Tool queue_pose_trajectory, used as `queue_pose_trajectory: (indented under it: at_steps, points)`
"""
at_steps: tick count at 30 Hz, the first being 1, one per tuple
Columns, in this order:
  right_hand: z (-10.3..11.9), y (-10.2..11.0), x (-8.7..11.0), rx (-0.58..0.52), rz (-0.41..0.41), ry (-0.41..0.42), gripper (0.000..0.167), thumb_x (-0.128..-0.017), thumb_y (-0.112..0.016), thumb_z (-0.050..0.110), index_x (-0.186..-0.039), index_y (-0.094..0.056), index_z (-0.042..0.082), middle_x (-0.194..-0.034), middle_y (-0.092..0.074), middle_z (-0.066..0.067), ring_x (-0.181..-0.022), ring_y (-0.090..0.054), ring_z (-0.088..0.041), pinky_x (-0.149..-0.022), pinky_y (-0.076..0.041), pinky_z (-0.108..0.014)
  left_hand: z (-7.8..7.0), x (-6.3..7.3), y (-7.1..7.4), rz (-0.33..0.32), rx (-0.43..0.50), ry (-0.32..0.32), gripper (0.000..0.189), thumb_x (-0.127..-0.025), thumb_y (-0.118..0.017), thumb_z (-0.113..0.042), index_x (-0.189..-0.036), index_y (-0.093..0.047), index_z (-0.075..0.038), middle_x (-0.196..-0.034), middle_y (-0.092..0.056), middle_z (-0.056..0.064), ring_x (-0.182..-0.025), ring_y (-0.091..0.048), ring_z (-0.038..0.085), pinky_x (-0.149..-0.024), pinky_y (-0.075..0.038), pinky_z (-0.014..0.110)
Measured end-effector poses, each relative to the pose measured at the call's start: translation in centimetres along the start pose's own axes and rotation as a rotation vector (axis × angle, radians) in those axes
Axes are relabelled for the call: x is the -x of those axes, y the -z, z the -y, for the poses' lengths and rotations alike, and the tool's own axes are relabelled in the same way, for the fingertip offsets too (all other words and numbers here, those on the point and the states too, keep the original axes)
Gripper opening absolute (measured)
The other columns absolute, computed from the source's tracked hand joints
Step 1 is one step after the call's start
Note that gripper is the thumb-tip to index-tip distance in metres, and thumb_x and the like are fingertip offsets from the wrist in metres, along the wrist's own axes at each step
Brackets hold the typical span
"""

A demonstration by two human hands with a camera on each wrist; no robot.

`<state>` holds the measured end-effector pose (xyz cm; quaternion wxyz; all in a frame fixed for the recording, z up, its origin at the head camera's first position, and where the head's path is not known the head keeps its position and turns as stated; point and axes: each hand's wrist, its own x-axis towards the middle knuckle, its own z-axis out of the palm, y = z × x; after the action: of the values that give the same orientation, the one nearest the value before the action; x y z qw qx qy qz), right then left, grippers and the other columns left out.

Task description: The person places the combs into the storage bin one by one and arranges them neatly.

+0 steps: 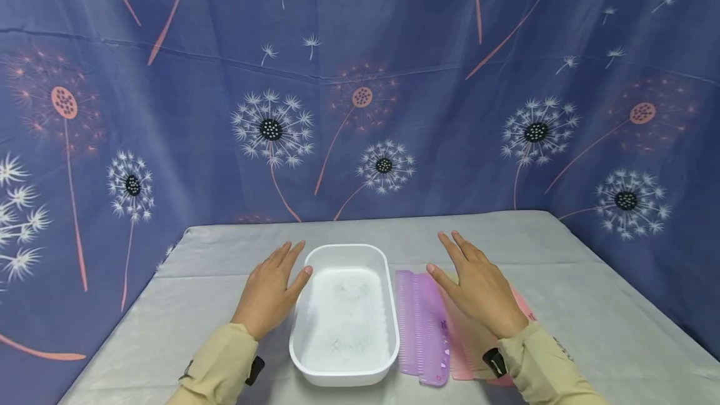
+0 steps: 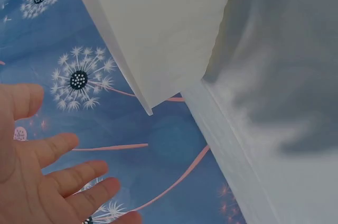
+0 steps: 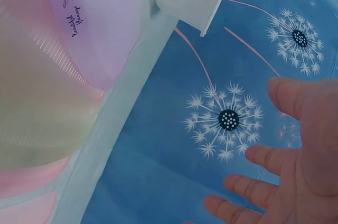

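Observation:
A white rectangular plastic basin (image 1: 344,377) with rounded corners stands on the cloth between my hands, with faint greyish marks on its floor. My left hand (image 1: 267,295) hovers at its left side, thumb overlapping the rim in the head view; the fingers (image 2: 84,179) are spread and hold nothing. To the right of the basin lie several overlapping combs: a purple comb (image 1: 434,336), a translucent yellowish comb (image 3: 42,118) and a pink comb (image 1: 461,364). Above these combs my right hand (image 1: 478,289) is held with fingers extended, gripping nothing, and partly hides them.
A pale grey cloth (image 1: 607,330) covers the table. Behind and on both sides hangs a blue curtain (image 1: 439,111) with dandelion prints. Each wrist wears a black strap (image 1: 495,361) below a beige sleeve (image 1: 540,355).

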<state>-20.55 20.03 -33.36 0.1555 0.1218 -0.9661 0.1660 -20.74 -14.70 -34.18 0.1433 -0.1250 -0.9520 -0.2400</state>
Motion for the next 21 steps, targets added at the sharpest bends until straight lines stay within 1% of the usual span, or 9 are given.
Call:
queue_pose_trajectory:
  at_steps: [5, 11, 15, 21]
  points:
    - [0.12, 0.31, 0.01, -0.011, 0.003, -0.012, 0.075, -0.103, -0.05, 0.055, -0.16, -0.032, 0.01, -0.16, -0.03, -0.026, -0.138, -0.037, -0.054, -0.1, -0.035, -0.073, 0.05, 0.05, 0.0, 0.021, 0.041, 0.031, 0.057, -0.107, -0.052, -0.035, -0.155, -0.041, -0.006, -0.156, -0.038, 0.027, -0.141, -0.038, 0.048, -0.111, -0.029, 0.064]
    - [0.23, 0.51, 0.13, -0.051, 0.01, -0.025, 0.075, -0.103, -0.049, 0.056, -0.16, -0.032, 0.01, -0.16, -0.031, -0.026, -0.136, -0.038, -0.056, -0.098, -0.035, -0.074, 0.08, 0.32, 0.02, 0.068, 0.103, 0.086, 0.06, -0.107, -0.05, -0.037, -0.158, -0.037, -0.008, -0.157, -0.036, 0.027, -0.141, -0.036, 0.049, -0.11, -0.029, 0.067]
    - [0.15, 0.52, 0.19, -0.083, 0.007, -0.026, 0.074, -0.103, -0.05, 0.055, -0.159, -0.034, 0.009, -0.158, -0.034, -0.028, -0.135, -0.039, -0.058, -0.097, -0.036, -0.075, 0.08, 0.47, 0.07, 0.089, 0.145, 0.108, 0.061, -0.107, -0.049, -0.039, -0.158, -0.035, -0.008, -0.157, -0.037, 0.026, -0.143, -0.034, 0.048, -0.112, -0.027, 0.065]
    - [0.02, 0.64, 0.28, -0.123, 0.002, -0.025, 0.072, -0.104, -0.05, 0.053, -0.158, -0.035, 0.007, -0.156, -0.036, -0.028, -0.135, -0.04, -0.056, -0.098, -0.035, -0.074, 0.41, 0.4, -0.16, 0.113, 0.196, 0.129, 0.063, -0.107, -0.05, -0.04, -0.159, -0.033, -0.006, -0.157, -0.038, 0.024, -0.144, -0.034, 0.045, -0.114, -0.027, 0.062]
